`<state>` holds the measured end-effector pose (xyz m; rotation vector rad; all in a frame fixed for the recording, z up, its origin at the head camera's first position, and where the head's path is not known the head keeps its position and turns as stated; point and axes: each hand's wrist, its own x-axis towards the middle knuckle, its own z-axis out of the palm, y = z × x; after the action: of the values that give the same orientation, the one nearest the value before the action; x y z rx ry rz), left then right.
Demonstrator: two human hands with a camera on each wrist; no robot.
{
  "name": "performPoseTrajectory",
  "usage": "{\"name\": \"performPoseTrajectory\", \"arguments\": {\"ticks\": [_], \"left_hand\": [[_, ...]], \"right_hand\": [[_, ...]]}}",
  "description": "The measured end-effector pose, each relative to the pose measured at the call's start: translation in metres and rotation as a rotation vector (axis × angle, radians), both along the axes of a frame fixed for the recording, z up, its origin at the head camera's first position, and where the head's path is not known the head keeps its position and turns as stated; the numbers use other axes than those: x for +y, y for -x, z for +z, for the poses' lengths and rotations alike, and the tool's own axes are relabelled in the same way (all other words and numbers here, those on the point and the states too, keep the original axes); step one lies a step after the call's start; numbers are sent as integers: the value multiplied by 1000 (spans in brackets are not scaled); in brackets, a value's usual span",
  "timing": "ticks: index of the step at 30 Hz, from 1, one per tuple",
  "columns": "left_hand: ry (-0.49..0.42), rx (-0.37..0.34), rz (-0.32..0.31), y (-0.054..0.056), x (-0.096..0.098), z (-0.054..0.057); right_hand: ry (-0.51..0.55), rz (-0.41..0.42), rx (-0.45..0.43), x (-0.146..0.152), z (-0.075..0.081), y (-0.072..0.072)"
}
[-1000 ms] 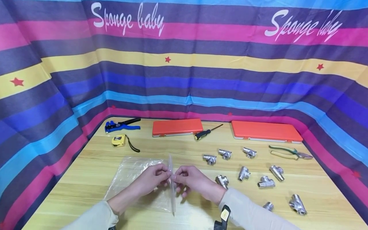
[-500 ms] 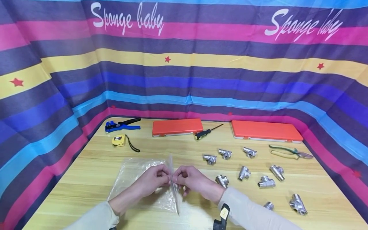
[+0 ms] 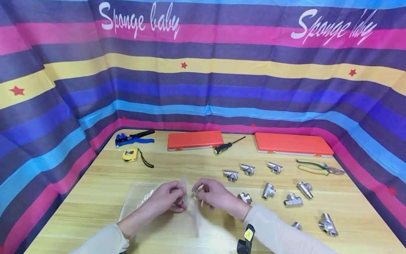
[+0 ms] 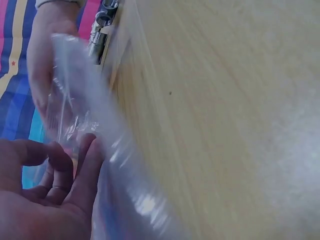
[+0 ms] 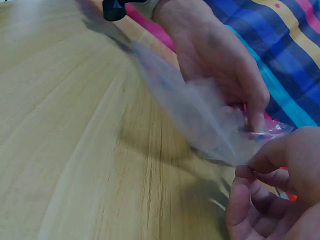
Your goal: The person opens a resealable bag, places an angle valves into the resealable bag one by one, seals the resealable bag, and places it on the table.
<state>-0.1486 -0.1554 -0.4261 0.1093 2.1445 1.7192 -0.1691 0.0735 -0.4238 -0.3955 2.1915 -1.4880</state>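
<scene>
A clear plastic bag (image 3: 131, 197) lies partly flat on the table, its right-hand edge raised between the two hands. My left hand (image 3: 168, 197) pinches one side of that edge between thumb and fingers. Facing it, my right hand (image 3: 212, 194) pinches the other side with thumb and index fingertips, and the two sides stand slightly apart. In the right wrist view the bag (image 5: 195, 112) stretches from the right fingertips across in front of the left palm. The left wrist view shows the bag's film (image 4: 135, 175) slanting down past the left fingertips.
Several metal pipe tees (image 3: 268, 191) lie right of the hands. Further back are two red cases (image 3: 195, 140), a screwdriver (image 3: 223, 148), pliers (image 3: 312, 164), a yellow tape measure (image 3: 130, 155) and a blue wire stripper (image 3: 133, 139). A striped cloth (image 3: 203, 84) hangs behind the table (image 3: 104, 197).
The hands were together at the bag's edge. They have drawn apart, the right hand a little to the right, and the edge's two sides have parted.
</scene>
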Motion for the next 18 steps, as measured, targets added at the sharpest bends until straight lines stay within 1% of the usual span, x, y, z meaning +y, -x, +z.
{"name": "performPoseTrajectory", "arguments": {"ticks": [3, 6, 9, 11, 13, 15, 18], "left_hand": [[28, 41, -23, 1, 2, -1], [65, 86, -38, 1, 4, 1], [128, 134, -42, 1, 2, 6], [172, 152, -29, 2, -1, 9], [216, 161, -3, 4, -6, 12], [233, 158, 32, 6, -10, 14], [233, 148, 75, 8, -14, 15]], "right_hand": [[-25, 10, 70, -4, 1, 1], [-37, 3, 130, -5, 2, 1], [-60, -23, 152, -3, 3, 1], [-78, -43, 144, 0, 3, 1], [-91, -69, 139, 3, 2, 2], [-102, -104, 147, 6, 1, 3], [-107, -150, 163, 9, 0, 4]]}}
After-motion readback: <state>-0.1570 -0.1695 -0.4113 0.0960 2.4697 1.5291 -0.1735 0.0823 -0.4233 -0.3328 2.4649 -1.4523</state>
